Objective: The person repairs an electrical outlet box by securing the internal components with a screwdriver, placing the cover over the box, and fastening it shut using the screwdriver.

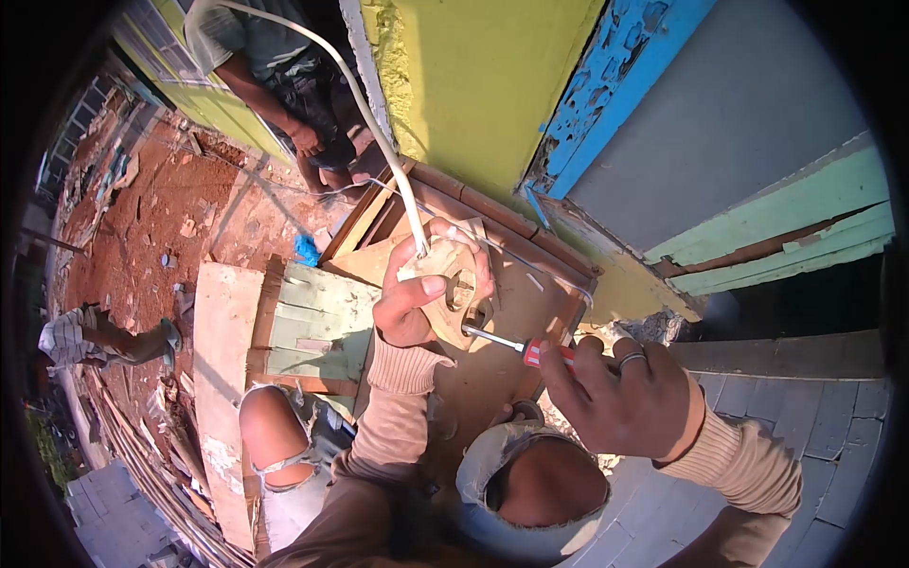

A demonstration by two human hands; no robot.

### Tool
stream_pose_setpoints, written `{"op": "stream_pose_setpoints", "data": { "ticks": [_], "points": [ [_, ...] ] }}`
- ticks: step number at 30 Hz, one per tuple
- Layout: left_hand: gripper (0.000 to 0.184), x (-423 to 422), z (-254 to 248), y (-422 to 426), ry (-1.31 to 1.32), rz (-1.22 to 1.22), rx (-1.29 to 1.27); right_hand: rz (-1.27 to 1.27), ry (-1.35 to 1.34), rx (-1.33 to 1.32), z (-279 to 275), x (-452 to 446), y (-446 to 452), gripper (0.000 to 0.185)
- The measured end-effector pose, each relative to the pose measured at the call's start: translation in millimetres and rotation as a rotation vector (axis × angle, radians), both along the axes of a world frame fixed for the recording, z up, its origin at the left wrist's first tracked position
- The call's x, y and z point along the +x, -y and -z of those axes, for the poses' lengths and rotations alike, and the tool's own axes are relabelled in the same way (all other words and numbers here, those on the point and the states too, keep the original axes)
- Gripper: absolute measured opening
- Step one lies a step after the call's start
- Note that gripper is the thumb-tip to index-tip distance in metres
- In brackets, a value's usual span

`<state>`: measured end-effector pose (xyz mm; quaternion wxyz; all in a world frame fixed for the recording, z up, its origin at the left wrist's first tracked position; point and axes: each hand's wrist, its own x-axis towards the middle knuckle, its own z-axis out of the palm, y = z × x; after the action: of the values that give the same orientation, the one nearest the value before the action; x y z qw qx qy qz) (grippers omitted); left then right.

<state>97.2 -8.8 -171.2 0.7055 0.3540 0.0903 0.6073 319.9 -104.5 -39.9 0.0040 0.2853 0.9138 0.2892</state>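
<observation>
My left hand (pixel 407 298) is wrapped around a cream block (pixel 437 270) with cut-out openings, which looks like an electrical socket housing. A thick white cable (pixel 383 133) runs into its top end. My right hand (pixel 625 393) grips a screwdriver (pixel 502 339) by its red handle. The metal shaft points left, and its tip meets the lower edge of the block. I cannot make out whether a screw sits there. Both hands are above a brown board (pixel 511 293), between and just beyond my knees.
Wooden boards (pixel 227 350) and a pale green slatted panel (pixel 322 317) lie on the left. A person (pixel 284 85) is near the yellow wall (pixel 483 85), and another person (pixel 118 336) is at far left. Grey paving blocks (pixel 805 454) cover the right side.
</observation>
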Motion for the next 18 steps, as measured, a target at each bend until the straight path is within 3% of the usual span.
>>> {"op": "stream_pose_setpoints", "data": {
  "ticks": [2, 4, 5, 9, 11, 12, 14, 15, 17, 18],
  "points": [
    [0.059, 2, 4, 3, -0.126, -0.064, 0.047, 0.067, -0.059, -0.131, 4, 0, 4, 0.027],
    [0.056, 4, 9, 11, -0.091, -0.06, 0.044, 0.409, -0.607, -0.888, 4, 1, 2, 0.03],
    [0.053, 3, 13, 9, -0.138, -0.031, 0.066, 0.383, -0.733, -1.137, 6, 6, -6, 0.031],
    [0.043, 1, 0, 2, -0.341, 0.009, 0.156, 0.438, -0.771, -1.139, 7, 6, 0, 0.033],
    [0.04, 2, 0, 5, -0.407, -0.061, 0.128, 0.251, -0.259, -0.483, 12, 8, 6, 0.035],
    [0.038, 3, -1, 6, -0.438, -0.096, 0.115, 0.25, -0.256, -0.481, 13, 6, 7, 0.035],
    [0.04, 5, -6, 6, -0.44, -0.105, 0.101, 0.159, -0.107, -0.019, 15, -2, 8, 0.035],
    [0.044, 7, -8, 6, -0.411, -0.073, 0.099, 0.166, -0.105, -0.021, 12, -2, 10, 0.035],
    [0.044, 9, -8, 7, -0.418, -0.018, 0.08, 0.453, -0.392, -0.69, 8, -3, 13, 0.034],
    [0.044, 9, -7, 8, -0.427, 0.028, 0.067, 0.459, -0.392, -0.698, 10, 4, 8, 0.034]
  ]
}}
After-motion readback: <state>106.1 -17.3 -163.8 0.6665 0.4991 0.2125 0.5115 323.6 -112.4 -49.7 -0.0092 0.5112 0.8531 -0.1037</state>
